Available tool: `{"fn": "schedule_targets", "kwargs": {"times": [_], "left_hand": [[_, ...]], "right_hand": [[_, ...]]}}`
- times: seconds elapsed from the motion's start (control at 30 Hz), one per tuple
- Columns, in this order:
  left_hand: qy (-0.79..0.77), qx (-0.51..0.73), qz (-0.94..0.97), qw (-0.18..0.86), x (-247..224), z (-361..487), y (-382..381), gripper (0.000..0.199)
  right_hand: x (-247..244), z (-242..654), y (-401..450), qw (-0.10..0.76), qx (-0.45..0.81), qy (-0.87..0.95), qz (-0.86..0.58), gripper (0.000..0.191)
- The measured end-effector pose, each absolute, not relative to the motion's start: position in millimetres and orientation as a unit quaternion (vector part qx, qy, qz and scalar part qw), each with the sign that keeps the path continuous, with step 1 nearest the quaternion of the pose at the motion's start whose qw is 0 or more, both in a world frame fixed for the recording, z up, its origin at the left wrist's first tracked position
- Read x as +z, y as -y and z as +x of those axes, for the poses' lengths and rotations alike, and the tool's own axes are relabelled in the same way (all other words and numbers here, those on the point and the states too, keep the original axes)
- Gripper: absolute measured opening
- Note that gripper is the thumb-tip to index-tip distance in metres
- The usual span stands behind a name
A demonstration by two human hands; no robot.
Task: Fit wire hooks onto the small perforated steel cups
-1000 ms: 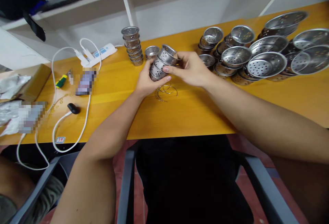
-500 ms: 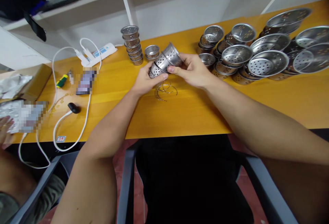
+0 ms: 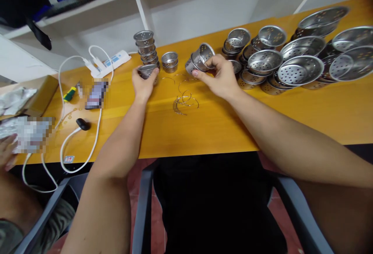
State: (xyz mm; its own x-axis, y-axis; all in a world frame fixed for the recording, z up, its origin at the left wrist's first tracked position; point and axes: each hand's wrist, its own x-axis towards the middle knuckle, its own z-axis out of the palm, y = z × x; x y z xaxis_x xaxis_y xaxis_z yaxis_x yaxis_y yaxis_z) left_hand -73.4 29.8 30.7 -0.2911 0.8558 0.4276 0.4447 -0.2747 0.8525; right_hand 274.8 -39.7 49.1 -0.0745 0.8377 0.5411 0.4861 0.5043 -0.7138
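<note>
My left hand [image 3: 144, 83] is closed around a small perforated metal cup [image 3: 147, 71], held just in front of a tall stack of like cups [image 3: 145, 44]. Thumb and fingers of my right hand [image 3: 220, 73] grip nested perforated cups [image 3: 200, 58], tilted with the open mouth up and to the right. Between the two hands stands a short stack of cups [image 3: 169, 61]. Several thin curved wire pieces [image 3: 183, 104] lie on the table below them.
Many perforated cups and wider bowls [image 3: 301, 71] stand stacked at the right. To the left are a power strip [image 3: 113, 63], a phone [image 3: 96, 93], a black mouse-like object [image 3: 83, 124] and white cables. Another person's hand [image 3: 6, 151] rests at the far left edge.
My hands have moved apart. The nested cups have been separated: one is now in my left hand, over by the tall stack, while the others stay in my right hand.
</note>
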Motion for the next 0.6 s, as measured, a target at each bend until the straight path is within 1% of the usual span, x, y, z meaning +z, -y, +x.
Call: {"fn": "schedule_targets", "kwargs": {"times": [0.07,0.13,0.27,0.37,0.43,0.5,0.53,0.6], "left_hand": [[-0.600,0.571,0.533,0.172,29.3,-80.6,-35.3,0.078],[-0.614,0.576,0.516,0.158,26.9,-84.4,-39.2,0.080],[-0.624,0.568,0.518,0.143,21.1,-86.9,-43.6,0.088],[-0.633,0.549,0.524,0.151,22.0,-85.5,-40.8,0.086],[-0.644,0.540,0.523,0.138,28.7,-82.6,-33.6,0.088],[-0.646,0.544,0.530,0.076,39.4,-77.3,-22.7,0.099],[-0.623,0.549,0.556,0.038,45.0,-73.2,-16.4,0.099],[-0.516,0.569,0.639,-0.037,52.4,-61.2,-4.2,0.095]], "right_hand": [[49.1,274.8,39.9,0.484,0.174,0.715,-0.474,0.075],[49.6,274.5,40.6,0.481,0.174,0.715,-0.477,0.073],[51.3,273.3,42.2,0.475,0.171,0.716,-0.482,0.076],[51.9,272.9,42.9,0.460,0.163,0.719,-0.495,0.079],[51.8,273.3,43.2,0.456,0.163,0.724,-0.491,0.079],[51.6,274.1,43.5,0.452,0.164,0.729,-0.487,0.079],[51.5,274.4,43.6,0.448,0.165,0.731,-0.487,0.079],[50.9,274.1,43.8,0.445,0.169,0.733,-0.486,0.077]]}}
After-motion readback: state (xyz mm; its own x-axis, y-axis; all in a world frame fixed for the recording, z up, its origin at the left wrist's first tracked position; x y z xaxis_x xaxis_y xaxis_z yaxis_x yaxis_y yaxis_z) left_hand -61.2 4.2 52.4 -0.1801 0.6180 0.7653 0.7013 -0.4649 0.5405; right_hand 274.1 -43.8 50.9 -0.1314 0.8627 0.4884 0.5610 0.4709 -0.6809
